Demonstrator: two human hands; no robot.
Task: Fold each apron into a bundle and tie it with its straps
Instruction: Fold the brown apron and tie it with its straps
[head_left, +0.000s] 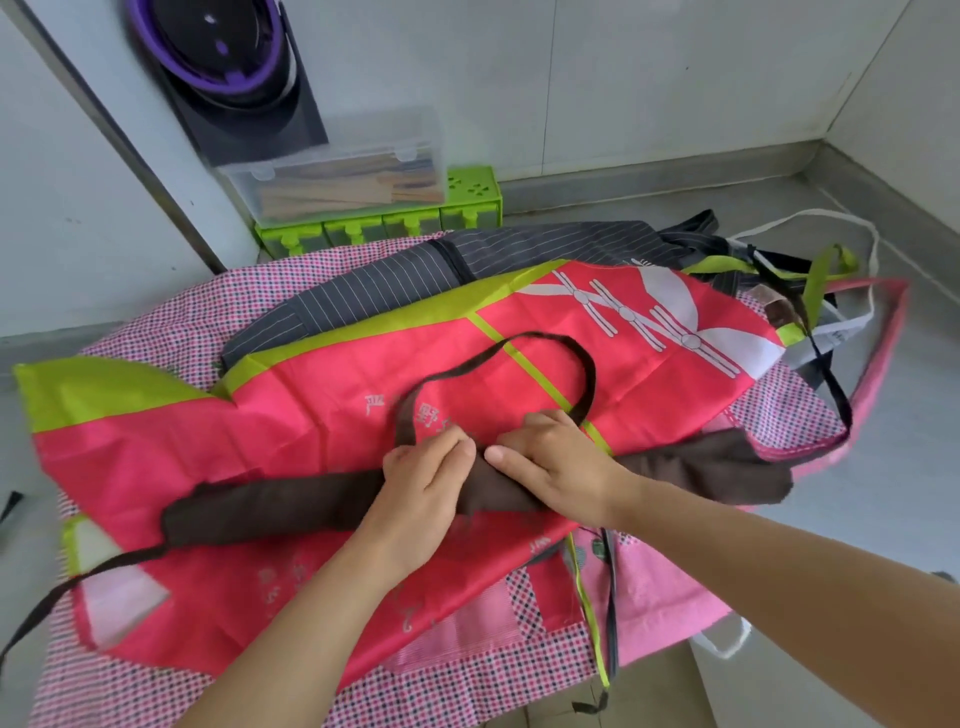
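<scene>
A dark brown apron (291, 506) lies rolled into a long thin bundle across the middle of the pile. My left hand (421, 480) and my right hand (550, 467) grip the roll side by side at its centre, fingers curled over it. Its brown strap (524, 345) loops up behind my hands over a red apron with lime-green trim (322, 395). Another brown strap (78, 582) trails off to the lower left.
Under the red apron lie a pink checked apron (467, 680) and a dark striped apron (395, 283). Loose white, green and black straps tangle at the right (831, 270). A clear box (337, 176) on a green organiser (384, 228) stands against the wall.
</scene>
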